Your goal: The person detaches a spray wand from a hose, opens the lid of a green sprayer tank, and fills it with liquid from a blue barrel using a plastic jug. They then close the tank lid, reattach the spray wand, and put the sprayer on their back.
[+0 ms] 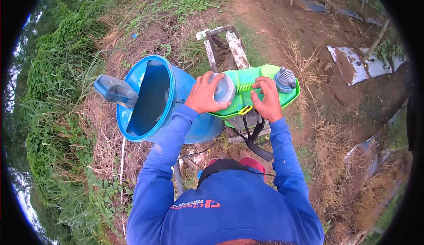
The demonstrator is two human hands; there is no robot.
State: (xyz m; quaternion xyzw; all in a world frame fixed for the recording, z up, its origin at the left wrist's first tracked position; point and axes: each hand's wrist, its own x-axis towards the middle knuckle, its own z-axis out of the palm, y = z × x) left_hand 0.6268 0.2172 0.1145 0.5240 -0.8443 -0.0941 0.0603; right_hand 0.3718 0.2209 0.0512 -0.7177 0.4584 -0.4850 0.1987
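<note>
My left hand (pixel 204 93) is wrapped round the side of a wide, pale translucent lid (pixel 225 91) at the left end of a green backpack sprayer tank (pixel 245 75). My right hand (pixel 267 99) rests at the tank's top, thumb and bent fingers apart, with nothing visible between them. Just right of those fingers is a ribbed grey cap (pixel 285 78). A yellow buckle piece (pixel 245 110) and black straps (pixel 254 140) hang from the tank's near side. The lid's underside is hidden.
A blue drum (pixel 190 128) holding dark liquid stands left of the tank. A cut blue plastic jug (pixel 115 91) hangs on its rim. A weathered wooden stand (pixel 238 50) extends behind the tank. Dense weeds (pixel 57 112) lie left, bare soil and plastic sheeting (pixel 349 62) right.
</note>
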